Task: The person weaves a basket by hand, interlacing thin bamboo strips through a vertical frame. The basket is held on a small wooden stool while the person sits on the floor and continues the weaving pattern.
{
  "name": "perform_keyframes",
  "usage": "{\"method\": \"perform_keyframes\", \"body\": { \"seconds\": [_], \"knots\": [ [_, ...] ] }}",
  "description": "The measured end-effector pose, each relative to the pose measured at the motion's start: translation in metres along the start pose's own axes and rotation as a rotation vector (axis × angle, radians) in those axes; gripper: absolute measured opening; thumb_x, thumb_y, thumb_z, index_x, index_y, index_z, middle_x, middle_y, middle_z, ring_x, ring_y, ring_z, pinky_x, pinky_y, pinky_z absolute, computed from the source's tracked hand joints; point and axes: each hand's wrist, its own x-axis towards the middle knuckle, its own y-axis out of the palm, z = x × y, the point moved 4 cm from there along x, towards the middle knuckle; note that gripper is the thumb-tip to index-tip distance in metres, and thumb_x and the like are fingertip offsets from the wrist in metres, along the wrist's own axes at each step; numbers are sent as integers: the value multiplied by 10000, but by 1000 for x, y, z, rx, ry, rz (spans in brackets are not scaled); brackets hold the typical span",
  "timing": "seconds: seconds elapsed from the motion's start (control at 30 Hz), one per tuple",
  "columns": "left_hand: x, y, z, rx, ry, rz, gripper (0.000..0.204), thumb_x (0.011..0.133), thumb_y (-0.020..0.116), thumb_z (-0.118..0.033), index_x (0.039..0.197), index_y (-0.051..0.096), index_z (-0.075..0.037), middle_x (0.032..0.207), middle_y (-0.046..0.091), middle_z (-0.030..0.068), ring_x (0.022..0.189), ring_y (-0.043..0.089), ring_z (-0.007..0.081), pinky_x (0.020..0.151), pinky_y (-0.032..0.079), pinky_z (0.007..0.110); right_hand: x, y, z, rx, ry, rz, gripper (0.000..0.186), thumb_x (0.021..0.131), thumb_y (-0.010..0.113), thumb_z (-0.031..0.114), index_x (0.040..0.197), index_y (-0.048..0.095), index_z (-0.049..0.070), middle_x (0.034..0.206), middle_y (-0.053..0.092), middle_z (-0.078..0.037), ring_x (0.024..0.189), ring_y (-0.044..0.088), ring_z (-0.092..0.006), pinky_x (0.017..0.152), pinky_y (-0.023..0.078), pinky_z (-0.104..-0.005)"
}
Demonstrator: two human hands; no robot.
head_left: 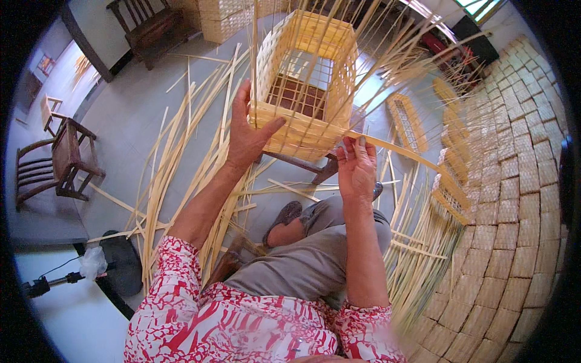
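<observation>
A rectangular woven basket (296, 138) of pale bamboo strips stands in front of me, its long upright stakes sticking up loose. Its open-lattice base lets a dark brown surface show through. My left hand (247, 136) grips the near left corner, thumb over the near wall and fingers along the left side. Beside the near right corner, my right hand (357, 169) pinches a flat pale strip (402, 151) between thumb and fingers. That strip runs from the near wall out to the right. Part of the left fingers is hidden behind the stakes.
Under the basket is a dark wooden stool (324, 172). Loose bamboo strips (175, 157) lie across the floor on the left. Several woven pieces (407, 121) lie at right, before a tall stack of woven baskets (508, 230). A wooden chair (66, 157) stands far left.
</observation>
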Motion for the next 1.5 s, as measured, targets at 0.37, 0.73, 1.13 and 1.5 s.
{"method": "perform_keyframes", "body": {
  "seconds": [0.37, 0.73, 1.13, 1.5],
  "knots": [
    [32, 45, 1, 76, 118, -50, 540, 998, 571, -236, 1464, 397, -25, 1473, 428, 166, 1360, 420, 286, 1136, 313, 381, -13, -5, 21, -33, -134, -105, 140, 1023, 562, 191, 1136, 600, 117, 1085, 664, -21, 1004, 628, -156, 858, 517, -348],
    [47, 49, -4, -76, 159, -59, 488, 998, 542, -229, 1417, 445, 3, 1403, 497, 175, 1307, 474, 268, 1113, 345, 355, -22, 4, 23, -96, -203, -123, 140, 1032, 541, 162, 1125, 599, 76, 1047, 686, -72, 965, 661, -171, 863, 541, -324],
    [44, 50, -2, -41, 186, -60, 505, 1024, 394, -250, 1467, 393, -6, 1465, 449, 184, 1349, 432, 282, 1139, 295, 358, -19, 6, 24, -56, -177, -127, 129, 1019, 568, 165, 1109, 608, 82, 1078, 685, -60, 974, 658, -173, 851, 535, -325],
    [-24, 26, -19, 223, 207, -11, 402, 859, 703, -142, 1213, 559, -17, 1110, 593, 146, 1061, 586, 300, 909, 465, 384, -13, 3, 18, -76, -126, -182, 118, 1008, 595, 190, 1099, 615, 119, 1034, 674, -29, 964, 650, -162, 826, 512, -325]
  ]
}}
